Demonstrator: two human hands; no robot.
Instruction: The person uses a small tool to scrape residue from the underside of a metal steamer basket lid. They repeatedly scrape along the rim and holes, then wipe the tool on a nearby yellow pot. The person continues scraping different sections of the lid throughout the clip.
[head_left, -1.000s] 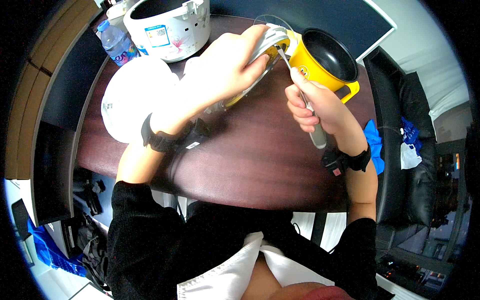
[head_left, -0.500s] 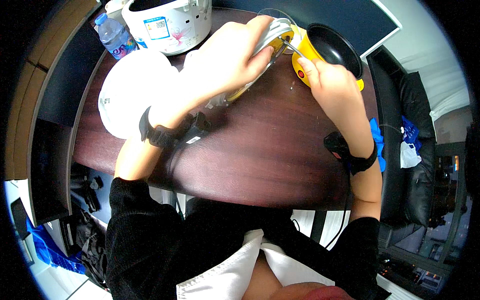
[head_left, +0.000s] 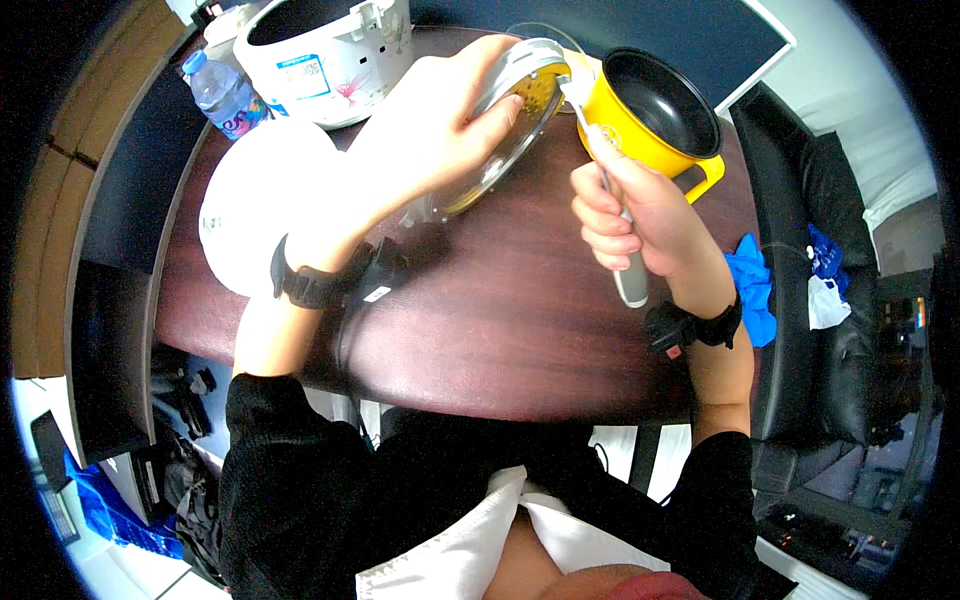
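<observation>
A slip of the tool [head_left: 632,283] at the lid [head_left: 532,112] could jab the left hand [head_left: 450,115].
From the middle of the bench [head_left: 500,310]: between 2 and 3 o'clock, the right hand [head_left: 640,205] has its fingers wrapped round the tool, whose tip is at the lid's rim, contact unclear; toward 12, the left fingers grip the tilted lid, thumb near that tip. Too hard a push could make it skid, or twist the lid loose. At 2, the pot [head_left: 608,112], just beside the tip, might get scratched or knocked; at 11, farther off, stands the cooker [head_left: 340,75].
</observation>
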